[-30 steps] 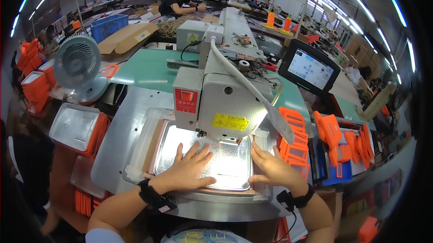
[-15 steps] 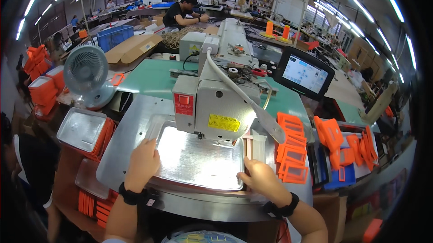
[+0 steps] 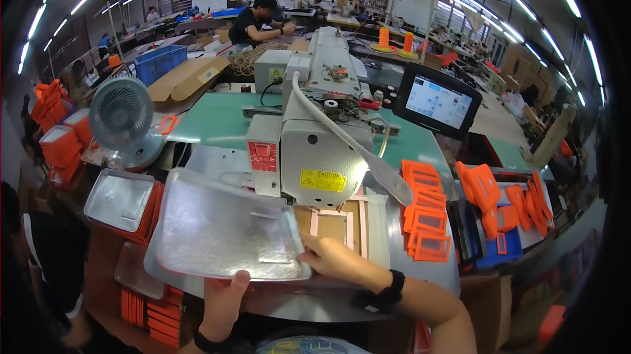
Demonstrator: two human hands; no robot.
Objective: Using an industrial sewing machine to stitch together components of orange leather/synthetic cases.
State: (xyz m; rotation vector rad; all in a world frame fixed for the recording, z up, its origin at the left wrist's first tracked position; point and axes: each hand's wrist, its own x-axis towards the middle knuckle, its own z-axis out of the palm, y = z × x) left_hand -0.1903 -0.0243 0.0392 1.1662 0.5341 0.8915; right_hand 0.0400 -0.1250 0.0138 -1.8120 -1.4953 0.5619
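A shiny, translucent-looking rectangular panel with rounded corners (image 3: 223, 229) is lifted and tilted in front of the sewing machine head (image 3: 312, 157). My left hand (image 3: 223, 298) grips its near edge from below, thumb on top and the other fingers hidden underneath. My right hand (image 3: 335, 259) is closed on its right edge, close to the near corner. Beneath the machine head, a pinkish frame (image 3: 363, 226) lies on the metal work plate (image 3: 391, 255), just right of the panel.
Stacked orange-edged panels (image 3: 121, 199) stand at the left. Several orange rectangular frames (image 3: 427, 213) lie on the plate's right side. Farther right are a blue tray (image 3: 499, 252) with orange pieces and a screen (image 3: 439, 99). A fan (image 3: 121, 117) stands back left; a co-worker (image 3: 253, 25) sits beyond.
The panel has come up off the pinkish frame and swung left, tilting. My left hand has moved down to its near edge; my right hand has moved left with it.
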